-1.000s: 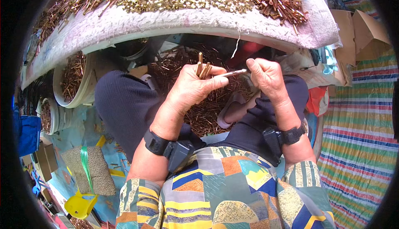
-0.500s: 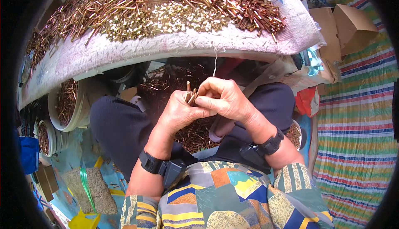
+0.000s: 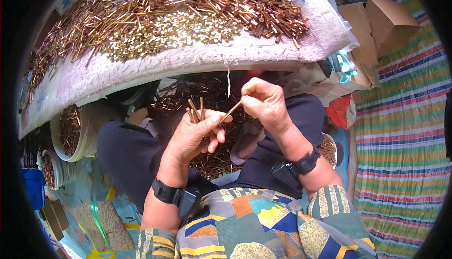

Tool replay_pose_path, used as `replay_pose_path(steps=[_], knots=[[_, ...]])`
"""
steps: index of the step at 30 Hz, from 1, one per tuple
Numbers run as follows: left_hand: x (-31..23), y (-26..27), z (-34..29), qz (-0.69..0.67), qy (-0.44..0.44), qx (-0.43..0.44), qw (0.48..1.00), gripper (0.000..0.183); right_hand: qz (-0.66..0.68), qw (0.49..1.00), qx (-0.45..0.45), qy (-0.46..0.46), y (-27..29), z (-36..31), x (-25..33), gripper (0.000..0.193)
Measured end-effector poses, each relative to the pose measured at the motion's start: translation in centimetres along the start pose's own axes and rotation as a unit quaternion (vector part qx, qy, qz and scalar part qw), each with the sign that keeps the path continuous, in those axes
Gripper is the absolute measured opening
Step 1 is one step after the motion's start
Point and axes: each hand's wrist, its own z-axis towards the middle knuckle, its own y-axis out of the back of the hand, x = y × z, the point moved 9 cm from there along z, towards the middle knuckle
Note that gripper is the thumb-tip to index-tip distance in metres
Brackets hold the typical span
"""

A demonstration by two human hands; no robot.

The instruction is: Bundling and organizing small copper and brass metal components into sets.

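My left hand (image 3: 197, 134) is closed round several thin copper-coloured metal rods (image 3: 195, 111), whose ends stick up above the thumb. Between the fingertips of my right hand (image 3: 266, 103) is one end of a single metal rod (image 3: 233, 110). That rod slants down to the left, its lower end by the left thumb and forefinger. Ahead of both hands, a pale padded work surface (image 3: 188, 57) bears a big heap of similar rods (image 3: 263, 9). On its near side lies a pile of small shiny brass-coloured pieces (image 3: 172, 33), perhaps nuts.
Beneath the surface, more rods (image 3: 212, 162) lie between my legs. White buckets (image 3: 76, 136) with rods stand at the left, near a tan bag (image 3: 107, 226) with a green tie. Cardboard boxes (image 3: 386, 26) and a striped sheet (image 3: 400, 155) are at the right.
My hands have come apart; the right has moved up and to the right with one rod in its fingertips. The left hand has shifted slightly left with its bunch of rods.
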Motion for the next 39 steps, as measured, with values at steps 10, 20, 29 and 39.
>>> replay_pose_path(steps=[10, 20, 29, 39], knots=[[0.4, 1.6, 0.6, -0.021, -0.034, -0.079, 0.996, 0.018, -0.489, 0.796, -0.298, 0.196, 11.6, 7.5, 6.7, 0.012], [0.3, 2.7, 1.0, -0.004, -0.053, -0.111, 0.992, 0.019, -0.21, 0.911, -0.294, 0.196, 16.3, 7.7, 3.3, 0.003], [0.1, 2.3, 0.9, -0.004, -0.062, -0.116, 0.991, 0.019, -0.582, 0.753, -0.22, 0.216, 12.7, 5.4, 6.3, 0.013], [-0.2, 2.0, 0.8, -0.016, -0.089, -0.093, 0.992, 0.017, -0.228, 0.973, -0.028, 0.038, 6.8, 5.4, 4.1, 0.008]])
